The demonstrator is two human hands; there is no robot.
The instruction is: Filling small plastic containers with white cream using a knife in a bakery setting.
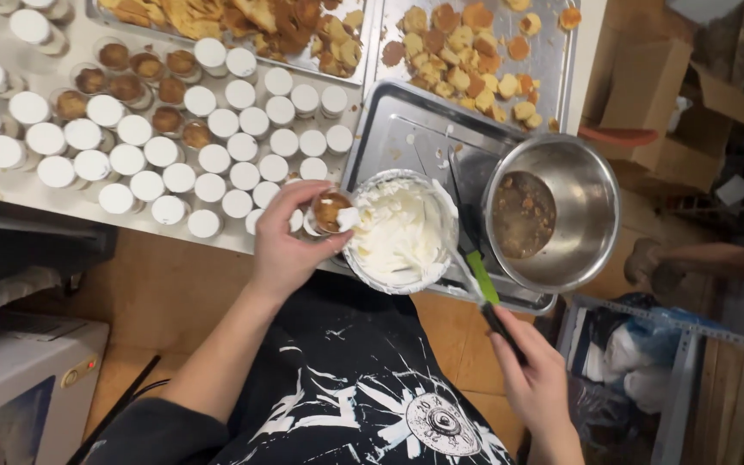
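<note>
1. Two hands at work here: the left hand (284, 244) has its fingers curled around a small clear cup (330, 211) with brown cake in it, pinching it at the rim of the cream bowl (399, 231).
2. The right hand (534, 379) has its fingers wrapped tight on the dark handle of a green-necked spatula (474, 269), whose blade sits in the white cream.
3. Cream bowl rests on a metal tray (406, 138), touching a steel mixing bowl (561, 211) holding brown liquid with crumbs.
4. Loads of white-topped cups (191, 146) crowd the counter to the left, and cake pieces (462, 60) lie on a tray farther back.
</note>
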